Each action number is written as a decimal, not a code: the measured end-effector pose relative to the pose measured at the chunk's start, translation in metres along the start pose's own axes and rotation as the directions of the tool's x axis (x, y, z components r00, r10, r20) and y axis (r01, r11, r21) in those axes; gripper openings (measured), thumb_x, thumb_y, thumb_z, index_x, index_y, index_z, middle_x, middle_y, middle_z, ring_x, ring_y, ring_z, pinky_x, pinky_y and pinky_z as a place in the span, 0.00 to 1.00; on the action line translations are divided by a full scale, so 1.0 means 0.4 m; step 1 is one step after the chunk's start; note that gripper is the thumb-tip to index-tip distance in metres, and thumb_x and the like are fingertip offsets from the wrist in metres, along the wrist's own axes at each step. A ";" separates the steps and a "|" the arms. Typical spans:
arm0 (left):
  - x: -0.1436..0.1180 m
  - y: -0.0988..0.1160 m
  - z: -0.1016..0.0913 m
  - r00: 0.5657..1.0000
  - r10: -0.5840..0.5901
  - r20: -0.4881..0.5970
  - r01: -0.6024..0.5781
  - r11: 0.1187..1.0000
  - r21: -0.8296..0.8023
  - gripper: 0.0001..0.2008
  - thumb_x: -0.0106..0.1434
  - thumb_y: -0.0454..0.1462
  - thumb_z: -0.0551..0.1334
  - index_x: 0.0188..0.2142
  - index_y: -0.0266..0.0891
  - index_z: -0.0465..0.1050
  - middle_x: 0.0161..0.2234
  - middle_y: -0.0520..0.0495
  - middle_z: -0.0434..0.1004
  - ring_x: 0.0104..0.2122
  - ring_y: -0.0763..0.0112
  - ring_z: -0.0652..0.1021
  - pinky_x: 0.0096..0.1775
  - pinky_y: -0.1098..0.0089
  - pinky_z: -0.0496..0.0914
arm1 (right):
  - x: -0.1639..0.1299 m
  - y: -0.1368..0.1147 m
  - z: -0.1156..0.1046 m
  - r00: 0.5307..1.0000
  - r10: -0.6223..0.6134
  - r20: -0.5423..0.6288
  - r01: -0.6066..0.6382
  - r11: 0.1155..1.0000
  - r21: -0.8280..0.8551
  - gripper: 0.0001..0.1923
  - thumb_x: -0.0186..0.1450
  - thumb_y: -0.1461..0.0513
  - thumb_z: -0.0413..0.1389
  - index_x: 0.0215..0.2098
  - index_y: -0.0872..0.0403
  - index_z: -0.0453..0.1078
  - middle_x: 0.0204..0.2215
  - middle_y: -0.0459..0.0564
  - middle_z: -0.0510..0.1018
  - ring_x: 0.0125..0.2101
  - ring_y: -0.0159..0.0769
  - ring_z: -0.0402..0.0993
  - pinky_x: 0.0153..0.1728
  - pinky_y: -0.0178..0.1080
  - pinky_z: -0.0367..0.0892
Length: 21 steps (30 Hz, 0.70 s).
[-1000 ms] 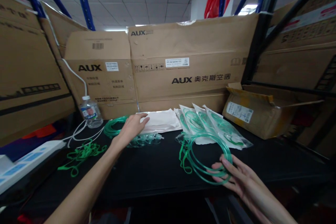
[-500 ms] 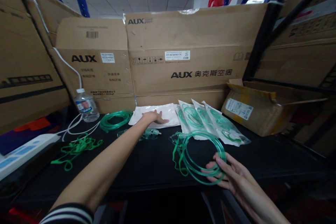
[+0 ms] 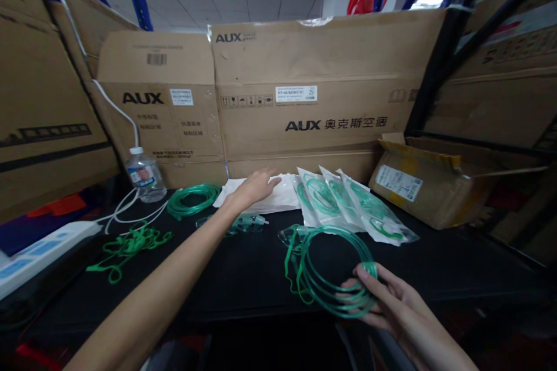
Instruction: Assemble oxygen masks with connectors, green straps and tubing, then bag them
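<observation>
My right hand (image 3: 391,301) grips a coil of green tubing (image 3: 369,255) between thumb and fingers. At the coil's left side hang a clear mask (image 3: 288,235) and a green elastic strap (image 3: 289,272). Over a stack of white pouches (image 3: 285,200) at the back, my left hand (image 3: 256,186) reaches with fingers stretched out; I cannot tell whether it touches them. Below the left wrist lie clear mask parts (image 3: 250,222), partly hidden by the forearm. Several filled pouches with green tubing (image 3: 322,194) lie right of the white stack.
Left on the black table are another green tubing coil (image 3: 191,200), a heap of green straps (image 3: 130,246), a plastic bottle (image 3: 148,179) and a white power strip (image 3: 50,252). An open cardboard box (image 3: 418,185) stands at the right. Cardboard panels (image 3: 322,64) wall the back.
My left hand has shifted up and toward the far edge of the white pouches. The coil in my right hand has dropped slightly lower, and the view has moved a little.
</observation>
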State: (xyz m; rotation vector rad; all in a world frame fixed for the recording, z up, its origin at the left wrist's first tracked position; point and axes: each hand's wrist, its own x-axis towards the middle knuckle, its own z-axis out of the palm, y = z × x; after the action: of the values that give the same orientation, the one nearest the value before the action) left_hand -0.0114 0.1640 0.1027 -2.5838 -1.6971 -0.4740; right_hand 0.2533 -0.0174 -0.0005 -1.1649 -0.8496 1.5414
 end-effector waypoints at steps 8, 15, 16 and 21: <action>-0.327 0.099 0.079 0.981 0.097 -0.167 -0.136 0.962 -0.238 0.19 0.73 0.42 0.56 0.61 0.45 0.69 0.59 0.46 0.74 0.59 0.63 0.73 0.61 0.61 0.66 | 0.042 -0.066 0.012 0.978 0.049 0.204 0.008 0.963 -0.269 0.22 0.61 0.47 0.65 0.38 0.56 0.71 0.30 0.48 0.81 0.28 0.40 0.83 0.31 0.40 0.80; -0.357 0.106 0.133 0.992 -0.015 -0.126 -0.014 0.974 -0.226 0.19 0.72 0.43 0.58 0.59 0.44 0.71 0.55 0.42 0.78 0.54 0.56 0.77 0.56 0.55 0.72 | 0.113 -0.114 0.033 0.972 0.012 0.235 0.104 0.872 -0.478 0.20 0.60 0.48 0.64 0.32 0.57 0.70 0.22 0.47 0.80 0.20 0.36 0.81 0.20 0.30 0.73; -0.359 0.104 0.132 0.991 -0.023 -0.130 -0.006 0.976 -0.218 0.18 0.71 0.43 0.59 0.58 0.43 0.72 0.55 0.42 0.78 0.53 0.56 0.78 0.55 0.55 0.72 | 0.125 -0.112 0.037 0.972 0.005 0.236 0.116 0.861 -0.495 0.20 0.61 0.48 0.64 0.32 0.57 0.70 0.22 0.47 0.80 0.20 0.36 0.81 0.19 0.30 0.73; -0.376 0.085 0.129 0.979 -0.083 -0.184 0.054 0.986 -0.156 0.16 0.70 0.43 0.61 0.54 0.42 0.74 0.51 0.43 0.81 0.50 0.56 0.79 0.52 0.55 0.73 | 0.182 -0.084 0.064 0.950 -0.191 0.246 0.300 0.774 -0.558 0.17 0.63 0.51 0.61 0.41 0.55 0.68 0.30 0.50 0.82 0.20 0.40 0.81 0.19 0.37 0.75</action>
State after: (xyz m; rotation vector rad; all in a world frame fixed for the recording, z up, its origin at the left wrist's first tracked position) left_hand -0.0232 0.0245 0.0200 -2.4860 -1.7519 -0.8538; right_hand 0.2348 0.0623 0.0188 -1.2884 -1.6235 1.1954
